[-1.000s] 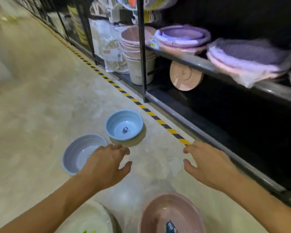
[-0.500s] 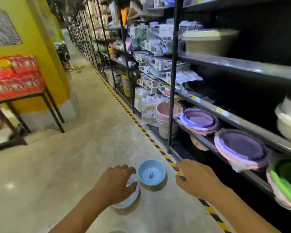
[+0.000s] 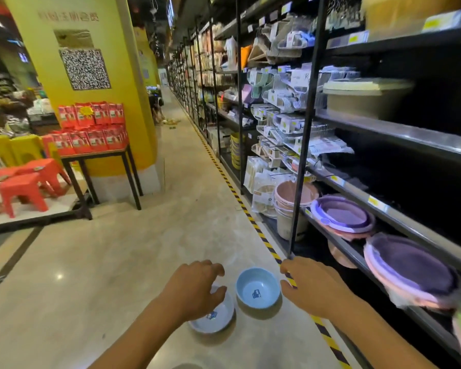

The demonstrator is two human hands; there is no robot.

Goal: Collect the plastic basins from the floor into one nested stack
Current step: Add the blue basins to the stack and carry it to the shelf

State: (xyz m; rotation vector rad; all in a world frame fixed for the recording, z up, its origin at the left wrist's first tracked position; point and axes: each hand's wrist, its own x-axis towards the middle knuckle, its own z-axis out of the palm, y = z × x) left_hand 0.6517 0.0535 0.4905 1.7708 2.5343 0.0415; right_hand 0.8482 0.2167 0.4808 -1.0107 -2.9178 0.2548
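**Blue basin sits between two empty hands**

The blue basin stands upright on the floor, near the striped tape, directly between the two hands. The right hand is just beside its right rim, fingers loosely spread and holding nothing. The left hand hangs over the grey basin, which lies just beside the blue one on its left. Its fingers are relaxed and empty too; whether they touch the rim I cannot tell. Both basins are round, so no axis matters. Each hand probably takes the nearer one.
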